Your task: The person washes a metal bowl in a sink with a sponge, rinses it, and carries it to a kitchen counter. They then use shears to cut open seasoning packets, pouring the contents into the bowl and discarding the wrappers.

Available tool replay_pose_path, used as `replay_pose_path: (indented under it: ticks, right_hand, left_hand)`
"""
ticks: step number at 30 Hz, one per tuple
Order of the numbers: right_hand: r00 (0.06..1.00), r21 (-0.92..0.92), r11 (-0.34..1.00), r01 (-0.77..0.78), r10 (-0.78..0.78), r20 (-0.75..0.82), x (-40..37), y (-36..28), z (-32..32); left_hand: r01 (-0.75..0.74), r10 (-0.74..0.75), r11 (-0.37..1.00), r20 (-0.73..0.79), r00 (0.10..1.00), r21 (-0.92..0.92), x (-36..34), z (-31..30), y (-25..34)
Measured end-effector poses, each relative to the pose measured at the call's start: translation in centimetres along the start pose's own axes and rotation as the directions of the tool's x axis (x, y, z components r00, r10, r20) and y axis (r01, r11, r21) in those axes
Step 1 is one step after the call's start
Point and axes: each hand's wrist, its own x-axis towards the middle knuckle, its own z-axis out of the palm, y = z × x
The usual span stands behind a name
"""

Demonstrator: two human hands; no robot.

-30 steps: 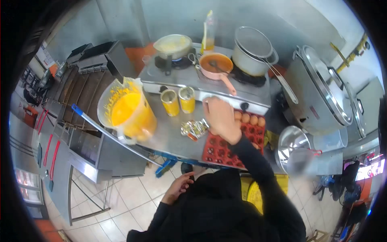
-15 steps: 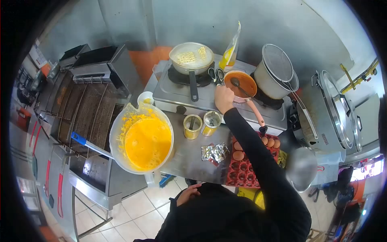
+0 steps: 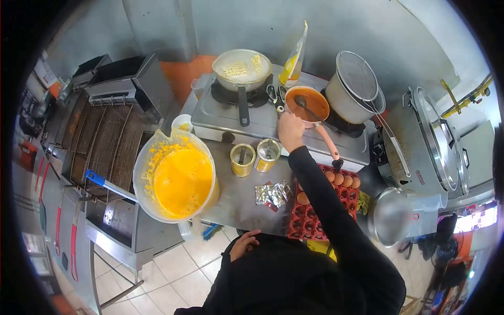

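Note:
My right hand [image 3: 291,130] reaches to the stove's front edge, below the pink-handled saucepan [image 3: 335,149], its fingers curled. Whatever is under them is hidden. The saucepan holds an orange-red sauce [image 3: 315,100] with a dark spoon [image 3: 301,101] in it. Just beyond the hand, black-handled scissors [image 3: 272,93] rest beside the pan. My left hand [image 3: 244,244] hangs near my body below the counter edge, fingers apart and slightly bent, holding nothing. A large plastic pitcher [image 3: 140,181] of yellow beaten liquid stands on the counter's left, with a blue-handled utensil [image 3: 95,178] at its side.
A frying pan [image 3: 243,107] with noodle-like pieces sits on the left burner. A pot with a strainer [image 3: 357,76] stands right. Two open cans [image 3: 242,169], a foil packet [image 3: 273,194] and a red egg tray [image 3: 310,223] occupy the counter. Fryer baskets [image 3: 105,142] are left.
The whole view has shifted, moving the stove and counter things slightly left and up. Against the stove, my right hand is a little further right. My left fingers look more bent.

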Motion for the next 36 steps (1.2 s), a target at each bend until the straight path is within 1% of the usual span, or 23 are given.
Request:
replay_pose_path:
  ticks: [2, 3, 5, 6, 8, 11, 13, 15, 17, 18, 20, 22, 23, 24, 26, 27, 28, 29, 31, 32, 33, 35, 36]
  right_hand:
    - [0.998, -0.094, 0.995, 0.045, -0.050, -0.048, 0.6, -0.2, 0.7]
    - [0.998, -0.093, 0.995, 0.047, -0.051, -0.046, 0.8, -0.5, 0.8]
    - [0.988, -0.204, 0.967, 0.153, -0.157, -0.005, 1.0, -1.3, 0.9]
    - [0.987, -0.201, 0.967, 0.154, -0.158, -0.005, 1.1, -1.6, 0.8]
    - [0.973, -0.238, 0.943, 0.231, -0.228, 0.040, 1.4, -2.3, 0.4]
    - [0.958, -0.276, 0.920, 0.278, -0.286, 0.012, 1.9, -3.1, -0.4]
    - [0.960, -0.277, 0.924, 0.262, -0.279, -0.023, 2.2, -3.1, -1.5]
    - [0.960, -0.278, 0.929, 0.246, -0.273, -0.063, 2.2, -3.1, -3.5]
    - [0.980, -0.163, 0.971, 0.173, -0.186, -0.065, 2.2, -2.3, -5.9]
    - [0.980, -0.164, 0.971, 0.174, -0.187, -0.065, 2.3, -1.7, -7.0]
    - [0.986, 0.069, 0.987, 0.145, -0.150, 0.067, 2.7, 0.4, -9.3]
    - [0.919, 0.305, 0.929, 0.209, -0.293, 0.264, 3.6, 3.3, -10.9]
    - [0.907, 0.411, 0.884, 0.223, -0.342, 0.245, 3.7, 5.3, -10.2]
    - [0.909, 0.410, 0.887, 0.214, -0.335, 0.248, 2.8, 6.3, -11.5]
    - [0.822, 0.662, 0.738, -0.129, -0.294, 0.488, 0.2, 8.4, -14.4]
    - [0.823, 0.660, 0.739, -0.135, -0.286, 0.490, -1.3, 9.2, -15.3]
    - [0.839, 0.714, 0.676, -0.181, -0.273, 0.471, -3.2, 9.9, -16.0]
    - [0.854, 0.764, 0.605, -0.221, -0.257, 0.451, -5.0, 10.8, -16.5]
    - [0.872, 0.796, 0.547, -0.259, -0.221, 0.436, -8.4, 12.9, -16.8]
    - [0.888, 0.769, 0.563, -0.303, -0.125, 0.442, -10.7, 12.8, -17.5]
    - [0.906, 0.816, 0.475, -0.330, -0.085, 0.415, -12.8, 13.2, -16.9]
    - [0.900, 0.824, 0.416, -0.384, -0.033, 0.435, -16.7, 14.0, -16.4]
    - [0.900, 0.854, 0.376, -0.360, -0.102, 0.424, -18.2, 14.8, -15.7]
  left_hand:
    - [0.001, -0.001, 1.000, 0.004, 1.000, 0.003, -0.2, 0.3, 0.2]
    - [0.003, -0.003, 1.000, 0.010, 1.000, 0.007, -0.5, 0.6, 0.3]
    - [0.000, 0.000, 1.000, 0.011, 1.000, -0.002, -0.9, 1.1, 0.8]
    - [-0.004, 0.004, 1.000, 0.014, 1.000, -0.011, -1.0, 1.3, 0.9]
    - [-0.029, 0.029, 0.999, 0.029, 0.999, -0.024, -0.5, 0.9, 0.1]
    - [-0.045, 0.047, 0.997, 0.044, 0.998, -0.057, 0.1, 0.8, -0.8]
    - [-0.037, 0.041, 0.996, 0.043, 0.998, -0.075, 0.1, 1.1, -0.9]
    - [-0.067, 0.069, 0.997, 0.062, 0.996, -0.031, -0.1, 1.7, 0.1]
    - [-0.098, 0.098, 0.995, 0.074, 0.992, -0.003, 0.4, 1.9, 0.3]
    - [-0.122, 0.120, 0.992, 0.084, 0.989, 0.024, 0.3, 2.4, 0.9]
    - [-0.130, 0.124, 0.990, 0.088, 0.988, 0.063, -0.8, 3.9, 3.7]
    - [-0.132, 0.122, 0.986, 0.092, 0.988, 0.106, -1.4, 5.9, 6.9]
    - [-0.271, 0.263, 0.944, 0.065, 0.963, 0.187, -1.2, 7.0, 8.1]
    - [-0.396, 0.398, 0.878, 0.051, 0.916, 0.270, -0.7, 7.7, 9.1]
    - [-0.569, 0.590, 0.749, 0.051, 0.806, 0.339, 2.4, 8.0, 9.8]
    - [-0.602, 0.607, 0.772, 0.045, 0.793, 0.203, 3.2, 8.9, 10.8]
    - [-0.622, 0.621, 0.780, 0.036, 0.783, 0.062, 4.0, 9.7, 11.9]
    - [-0.618, 0.617, 0.784, 0.041, 0.786, 0.062, 4.1, 10.4, 13.3]
    - [-0.368, 0.369, 0.929, -0.020, 0.929, 0.037, 3.5, 12.1, 16.2]
    - [-0.364, 0.365, 0.931, -0.015, 0.931, 0.040, 3.8, 12.8, 16.8]
    - [-0.394, 0.394, 0.919, -0.048, 0.918, -0.012, 4.2, 13.6, 17.2]
    - [-0.474, 0.461, 0.878, -0.144, 0.875, -0.067, 4.5, 15.4, 17.2]
    - [-0.467, 0.456, 0.882, -0.135, 0.880, -0.064, 4.8, 15.7, 16.9]
